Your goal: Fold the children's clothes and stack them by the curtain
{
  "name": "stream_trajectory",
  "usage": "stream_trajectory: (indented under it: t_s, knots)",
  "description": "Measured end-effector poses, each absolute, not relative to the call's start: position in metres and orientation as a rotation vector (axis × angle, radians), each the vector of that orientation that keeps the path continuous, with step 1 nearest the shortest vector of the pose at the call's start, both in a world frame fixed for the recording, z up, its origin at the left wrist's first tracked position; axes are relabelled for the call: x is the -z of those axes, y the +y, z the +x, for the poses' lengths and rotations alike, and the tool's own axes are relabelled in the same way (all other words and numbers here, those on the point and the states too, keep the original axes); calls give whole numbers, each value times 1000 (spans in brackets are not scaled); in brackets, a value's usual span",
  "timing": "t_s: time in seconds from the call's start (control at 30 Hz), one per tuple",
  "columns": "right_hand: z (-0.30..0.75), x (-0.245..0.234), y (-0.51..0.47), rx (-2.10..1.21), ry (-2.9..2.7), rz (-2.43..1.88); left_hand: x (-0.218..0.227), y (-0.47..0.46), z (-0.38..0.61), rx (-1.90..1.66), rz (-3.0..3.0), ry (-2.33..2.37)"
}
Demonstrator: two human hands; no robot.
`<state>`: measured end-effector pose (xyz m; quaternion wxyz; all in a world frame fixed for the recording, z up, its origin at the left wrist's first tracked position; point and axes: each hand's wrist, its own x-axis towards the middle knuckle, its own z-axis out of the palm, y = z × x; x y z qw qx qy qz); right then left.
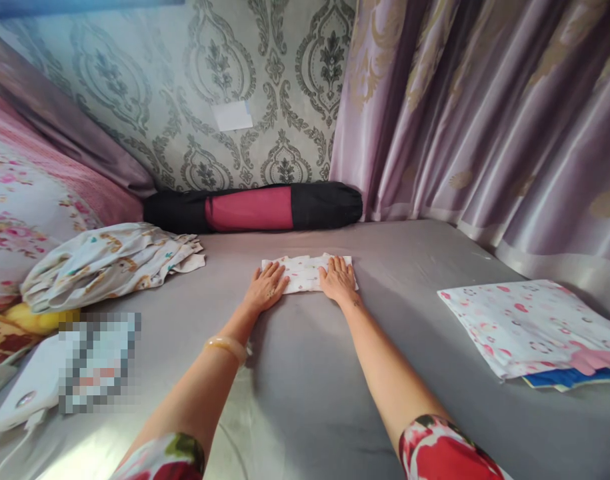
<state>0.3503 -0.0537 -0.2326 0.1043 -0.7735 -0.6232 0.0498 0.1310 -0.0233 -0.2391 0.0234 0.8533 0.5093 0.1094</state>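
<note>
A small white folded cloth (303,275) with a faint print lies flat on the grey sheet (305,360). My left hand (269,285) rests palm down on its left end, fingers stretched out. On the right end lies my right hand (339,279), also flat with the fingers extended. Between the two hands the middle of the cloth shows, with an uneven upper edge. What is under my palms is hidden.
To the right lies a stack of folded printed fabric (535,327). At left are a crumpled patterned cloth (115,263), a white device with a cable (35,383) and a blurred-out item (102,363). A black and red long bag (249,208) lies against the wall beside purple curtains (435,113).
</note>
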Motion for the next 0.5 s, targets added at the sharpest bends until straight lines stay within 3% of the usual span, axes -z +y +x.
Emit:
stream_trajectory:
  t_s: [0.5]
  knots:
    - [361,236,-57,-93,-1792,-2365,244,-23,130,-471,2635,1631]
